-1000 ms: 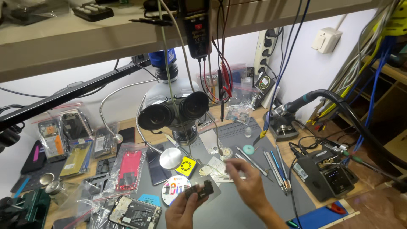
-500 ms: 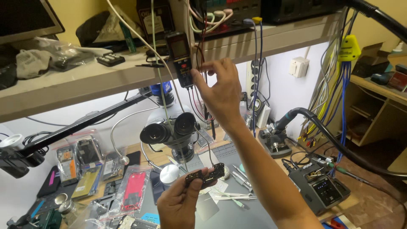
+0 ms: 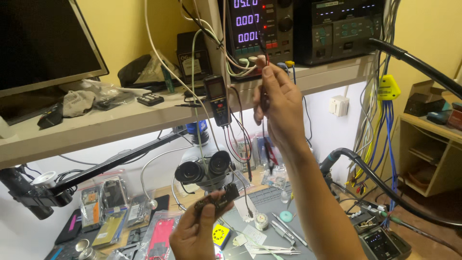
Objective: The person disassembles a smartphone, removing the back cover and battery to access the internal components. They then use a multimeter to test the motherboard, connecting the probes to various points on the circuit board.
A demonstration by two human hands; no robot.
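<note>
My left hand [image 3: 192, 236] holds a small dark circuit board [image 3: 217, 200] up in front of the microscope [image 3: 204, 168]. My right hand [image 3: 278, 103] is raised to the shelf edge, its fingers pinched around thin hanging leads [image 3: 263, 58] that run from the bench power supply [image 3: 255, 26] above. A small handheld meter [image 3: 217, 100] with red and black wires dangles just left of that hand.
A dark monitor [image 3: 43, 53] stands on the shelf [image 3: 96, 123] at left with pouches and small items. Below lie packaged phone parts [image 3: 103, 207], tweezers [image 3: 284, 231], a grey mat [image 3: 269, 202] and a soldering station [image 3: 385, 240]. A black flexible hose [image 3: 365, 173] crosses at right, with cable bundles [image 3: 380, 130] hanging behind it.
My right hand rose from the bench mat up to the shelf and took hold of the hanging leads. The left hand lifted the board higher. The view tilted upward.
</note>
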